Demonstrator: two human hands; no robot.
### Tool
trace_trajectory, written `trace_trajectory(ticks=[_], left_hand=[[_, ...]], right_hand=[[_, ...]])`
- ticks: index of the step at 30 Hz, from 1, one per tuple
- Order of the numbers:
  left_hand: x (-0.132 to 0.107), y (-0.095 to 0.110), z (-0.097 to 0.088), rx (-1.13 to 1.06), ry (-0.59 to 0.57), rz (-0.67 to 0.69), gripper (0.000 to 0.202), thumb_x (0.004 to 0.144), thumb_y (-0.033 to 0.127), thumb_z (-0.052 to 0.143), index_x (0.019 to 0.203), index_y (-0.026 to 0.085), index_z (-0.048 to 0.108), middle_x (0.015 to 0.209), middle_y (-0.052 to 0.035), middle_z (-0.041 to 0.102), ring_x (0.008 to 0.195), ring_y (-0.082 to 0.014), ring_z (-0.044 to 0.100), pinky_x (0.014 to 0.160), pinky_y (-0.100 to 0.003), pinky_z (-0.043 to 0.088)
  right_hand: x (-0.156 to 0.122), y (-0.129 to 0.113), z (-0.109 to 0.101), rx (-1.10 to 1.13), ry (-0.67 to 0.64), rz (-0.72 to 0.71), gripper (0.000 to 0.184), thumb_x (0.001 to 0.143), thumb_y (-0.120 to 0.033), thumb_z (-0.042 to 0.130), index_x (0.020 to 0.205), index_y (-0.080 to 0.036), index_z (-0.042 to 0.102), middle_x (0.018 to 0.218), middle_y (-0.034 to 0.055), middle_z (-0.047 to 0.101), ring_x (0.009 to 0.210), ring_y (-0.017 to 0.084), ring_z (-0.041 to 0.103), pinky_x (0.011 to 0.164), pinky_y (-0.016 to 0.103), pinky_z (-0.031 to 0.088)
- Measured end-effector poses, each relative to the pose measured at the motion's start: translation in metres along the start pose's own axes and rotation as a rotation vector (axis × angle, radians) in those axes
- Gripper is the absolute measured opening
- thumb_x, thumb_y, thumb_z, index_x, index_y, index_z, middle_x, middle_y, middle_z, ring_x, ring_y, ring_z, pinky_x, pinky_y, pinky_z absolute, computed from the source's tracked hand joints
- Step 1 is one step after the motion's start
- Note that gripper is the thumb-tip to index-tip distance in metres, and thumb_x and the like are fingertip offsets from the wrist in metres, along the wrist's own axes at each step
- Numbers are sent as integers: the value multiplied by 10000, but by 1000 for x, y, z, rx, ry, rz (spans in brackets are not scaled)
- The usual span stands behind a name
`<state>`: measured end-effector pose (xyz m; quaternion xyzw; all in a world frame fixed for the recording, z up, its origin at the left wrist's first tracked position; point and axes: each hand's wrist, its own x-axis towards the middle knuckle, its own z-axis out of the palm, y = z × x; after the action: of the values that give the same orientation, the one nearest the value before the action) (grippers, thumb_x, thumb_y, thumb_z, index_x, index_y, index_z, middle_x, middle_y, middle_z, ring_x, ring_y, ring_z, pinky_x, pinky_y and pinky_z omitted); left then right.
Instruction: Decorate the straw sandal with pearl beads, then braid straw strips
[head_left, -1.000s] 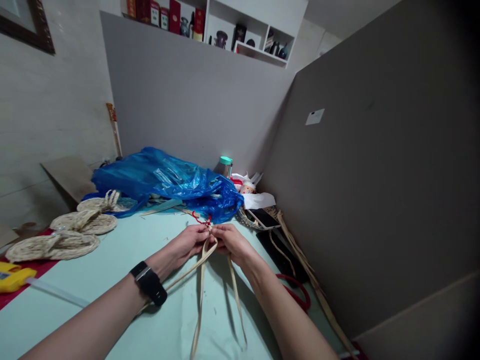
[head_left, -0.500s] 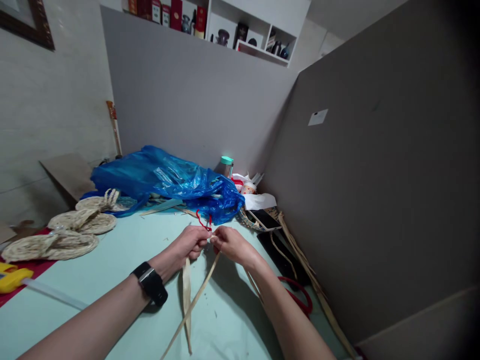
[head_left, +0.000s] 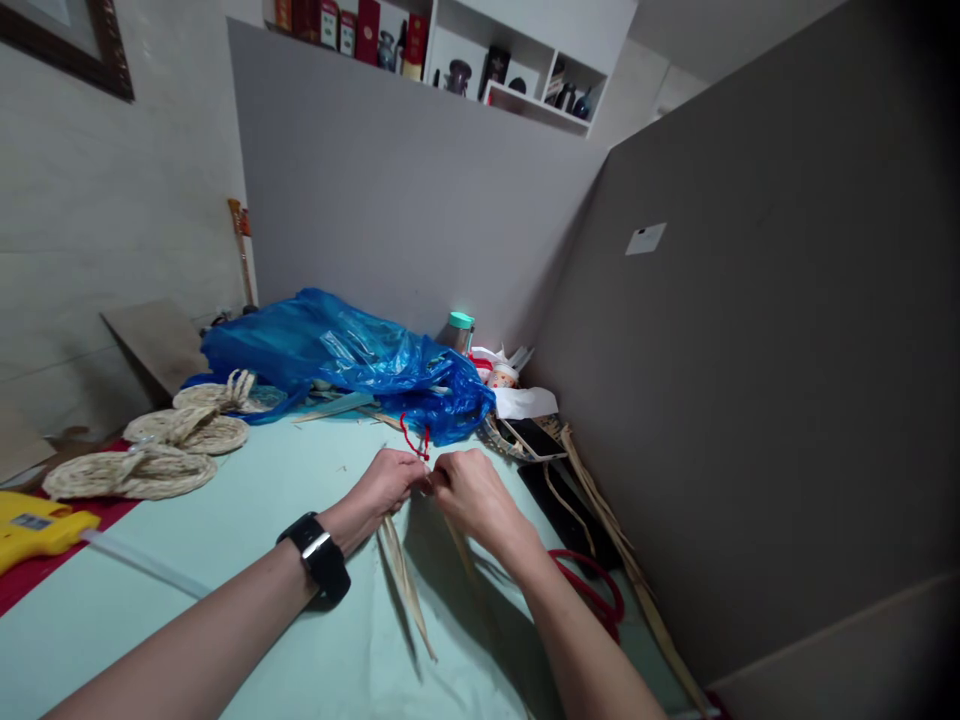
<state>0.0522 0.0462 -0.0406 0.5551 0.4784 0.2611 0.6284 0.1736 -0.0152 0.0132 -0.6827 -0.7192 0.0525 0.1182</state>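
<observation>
Head view: straw strips (head_left: 405, 582) are pinched in bunched fingers, left hand (head_left: 394, 478) beside right hand (head_left: 474, 492); tension is thus seemingly held.

Over my head feed I see a long, flat, pale straw-coloured strip of fibre (head_left: 406, 585) coming out beneath the left hand (head_left: 391, 480), which grips it, and slanting down and rightward to a narrow tip. A second, tan strip (head_left: 460, 547) trails below the right hand (head_left: 474, 492), too blurred for me to trace to its end. Just beyond both hands, I make out a thin, bright red cord (head_left: 411, 436) bent into a narrow, open V.
</observation>
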Motion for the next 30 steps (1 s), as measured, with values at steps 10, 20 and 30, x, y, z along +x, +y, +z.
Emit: trace_trajectory(ticks=[10, 20, 30], left_hand=[[-7, 5, -11, -69, -50, 35, 343, 925, 339, 609, 1225, 172, 592, 1229, -99, 633, 1015, -243, 650, 845, -456, 563], [2, -1, -15, -33, -64, 112, 354, 919, 331, 618, 1234, 172, 589, 1247, -104, 625, 1025, -246, 647, 845, -454, 563], [4, -2, -15, 283, 15, 245, 304, 925, 346, 608, 1168, 162, 614, 1144, -81, 663, 925, -213, 666, 789, -414, 572]], right_hand=[[-4, -8, 13, -32, -46, -145, 220, 821, -159, 519, 787, -166, 736, 809, 140, 738, 684, 219, 618, 574, 322, 204], [18, 17, 17, 321, 75, -2, 286, 961, -311, 455, 981, -136, 680, 809, 95, 702, 731, 178, 583, 623, 261, 330], [32, 19, 49, 571, -46, 16, 312, 934, -211, 454, 709, -147, 661, 649, 4, 586, 623, 113, 494, 587, 213, 320]])
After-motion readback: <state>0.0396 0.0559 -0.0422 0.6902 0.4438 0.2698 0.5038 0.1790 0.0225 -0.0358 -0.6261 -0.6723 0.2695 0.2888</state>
